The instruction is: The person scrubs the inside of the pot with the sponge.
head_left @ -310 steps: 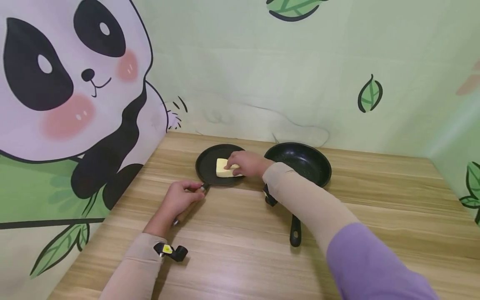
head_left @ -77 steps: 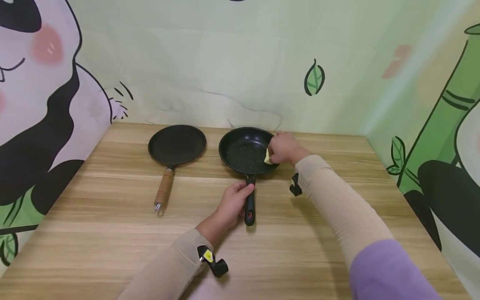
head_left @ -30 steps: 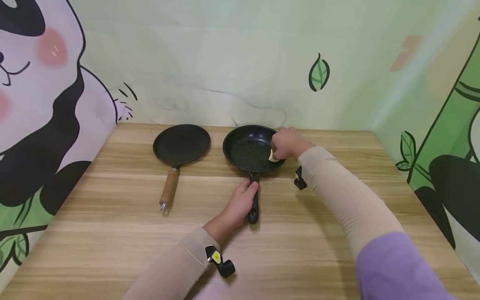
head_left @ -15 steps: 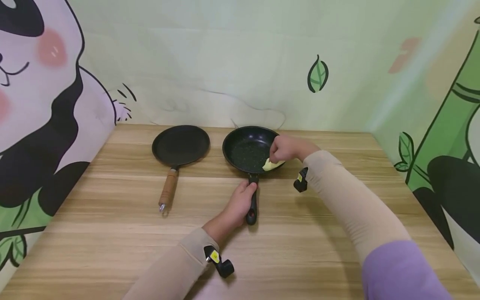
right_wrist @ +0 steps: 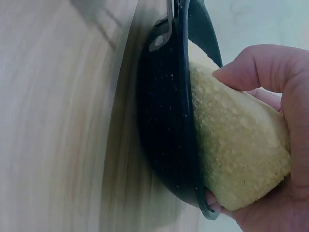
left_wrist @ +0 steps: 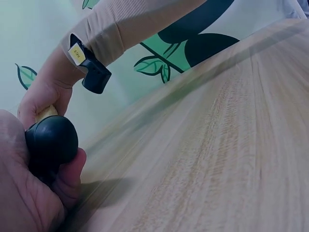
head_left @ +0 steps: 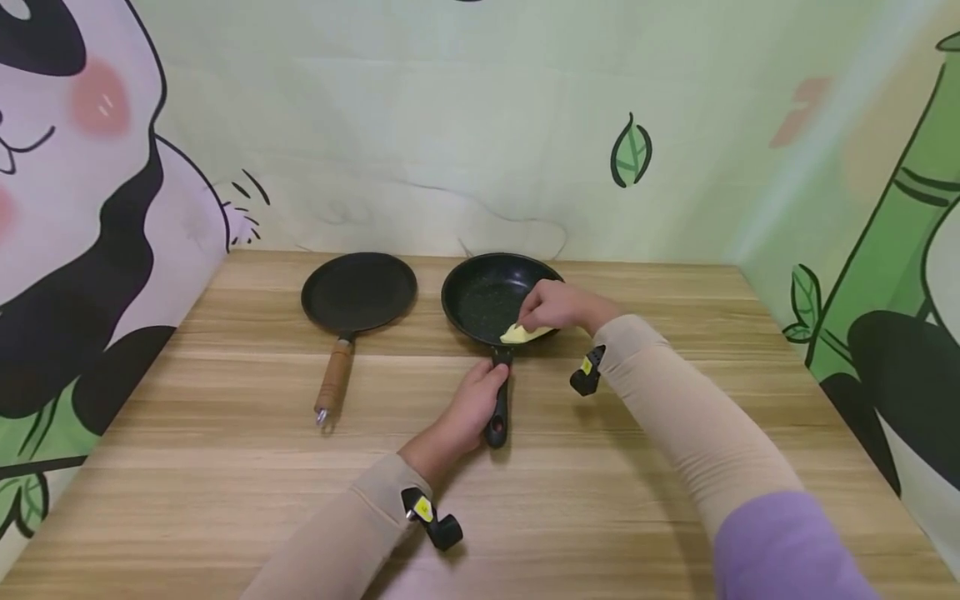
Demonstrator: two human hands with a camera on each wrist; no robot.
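A deep black frying pan stands on the table, its black handle toward me. My left hand grips that handle, thumb on top; in the left wrist view the handle's rounded end shows between fingers and palm. My right hand pinches a pale yellow sponge against the pan's inner wall, at the near right side by the handle. The right wrist view shows the sponge's porous face bent between thumb and fingers over the pan rim.
A flat black pan with a wooden handle lies left of the frying pan. The wooden table meets a wall printed with a panda and leaves close behind both pans.
Earlier the sponge was in the flat pan, with my left hand at its wooden handle. Both hands have since shifted to the frying pan. Just now the sponge slid along its wall toward the handle.
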